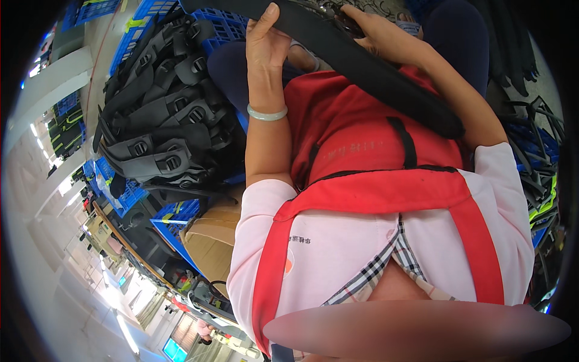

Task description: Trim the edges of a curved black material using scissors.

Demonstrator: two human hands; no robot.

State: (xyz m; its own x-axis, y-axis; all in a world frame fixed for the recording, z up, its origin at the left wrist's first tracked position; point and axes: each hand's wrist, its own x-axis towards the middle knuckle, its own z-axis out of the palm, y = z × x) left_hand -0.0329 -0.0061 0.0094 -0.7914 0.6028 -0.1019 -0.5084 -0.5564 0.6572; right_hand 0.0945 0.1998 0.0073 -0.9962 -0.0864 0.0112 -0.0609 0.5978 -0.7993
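A long black padded strap (362, 65) with a rounded end runs slantwise across my lap, over a red apron (356, 127). Its upper part is gripped in my left hand (268, 39), the thumb pressed on its edge; a pale bangle (267, 114) circles that wrist. Beyond the strap, my right hand (386, 37) is closed around a small dark object (345, 23) close to the strap's far edge. That object is partly hidden, and I cannot tell its kind.
To my left, many black straps with buckles (175, 114) are heaped over a blue plastic crate (134, 33). A cardboard box (211, 232) stands near them. More black straps (534, 175), some with yellow-green trim, lie at my right. Further black pieces (512, 48) hang at the far right.
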